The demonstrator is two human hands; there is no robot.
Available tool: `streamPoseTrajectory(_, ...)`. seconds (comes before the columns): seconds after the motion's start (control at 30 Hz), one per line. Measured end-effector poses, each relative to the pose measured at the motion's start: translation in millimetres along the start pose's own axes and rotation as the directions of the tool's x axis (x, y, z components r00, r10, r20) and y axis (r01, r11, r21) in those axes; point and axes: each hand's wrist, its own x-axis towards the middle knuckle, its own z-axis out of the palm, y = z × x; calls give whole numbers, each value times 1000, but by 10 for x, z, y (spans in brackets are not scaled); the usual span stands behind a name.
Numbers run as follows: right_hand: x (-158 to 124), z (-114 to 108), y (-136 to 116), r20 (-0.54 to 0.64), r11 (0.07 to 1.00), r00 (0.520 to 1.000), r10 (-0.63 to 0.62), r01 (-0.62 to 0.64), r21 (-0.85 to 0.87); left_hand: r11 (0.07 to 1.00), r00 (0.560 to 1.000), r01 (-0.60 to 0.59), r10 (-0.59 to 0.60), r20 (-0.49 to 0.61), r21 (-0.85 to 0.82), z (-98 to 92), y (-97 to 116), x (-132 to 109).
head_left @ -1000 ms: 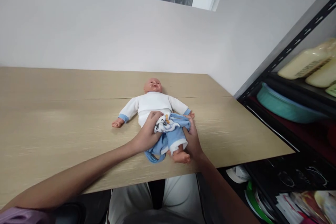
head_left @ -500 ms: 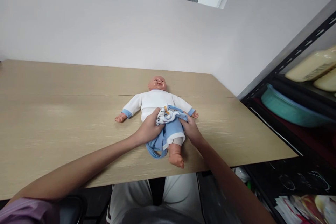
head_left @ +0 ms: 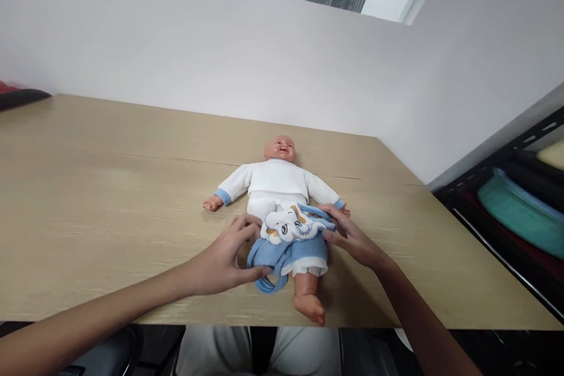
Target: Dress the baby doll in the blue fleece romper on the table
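Observation:
A baby doll (head_left: 278, 179) in a white long-sleeved top lies face up on the table, its head away from me. Light blue overalls (head_left: 308, 251) with a white animal-face bib (head_left: 288, 226) are around its lower body, one bare leg sticking out of a white-trimmed opening. The doll's other foot is hidden. My left hand (head_left: 231, 252) is open beside the overalls, thumb and fingers spread around a bunched blue leg and strap. My right hand (head_left: 350, 235) has thumb and fingers at the bib's right edge, with cloth between them.
The wooden table (head_left: 132, 188) ends close to my lap and meets a white wall (head_left: 220, 53) at the back. A black shelf rack at the right holds a teal basin (head_left: 520, 211). A dark and red item (head_left: 22, 97) sits at the far left.
My left hand has let go of the overalls and opened beside them. The bib now lies flatter, showing its face. My view has shifted, with the doll appearing lower and further right.

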Motion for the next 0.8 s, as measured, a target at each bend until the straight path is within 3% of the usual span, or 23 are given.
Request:
streamPoseTrajectory(0.1,252,54,-164,11,987,994,-107,108,-123,994,997,34,-41,-66,-107,45,-94,12)
streamPoseTrajectory(0.17,437,69,-190,-11,989,996,-93,91,-115,976,984,81,-111,-139,-203,61,-201,76)
streamPoseTrajectory(0.27,672,86,-85,-73,996,997,-34,28,-79,940,955,139,-211,-209,-312,68,-375,211)
streamPoseTrajectory(0.4,831,160,143,-148,997,986,-79,78,-18,888,908,218,-337,-250,-406,71,-505,353)
streamPoseTrajectory(0.6,826,241,254,-205,981,959,-194,187,-51,979,893,130,-184,-412,-157,-7,-569,432)
streamPoseTrajectory(0.7,850,280,281,-283,975,933,-220,198,-105,976,899,116,-182,-399,-186,-19,-639,523)
streamPoseTrajectory(0.8,931,337,360,-368,987,916,-158,152,-45,975,888,107,-181,-423,-194,12,-703,690)
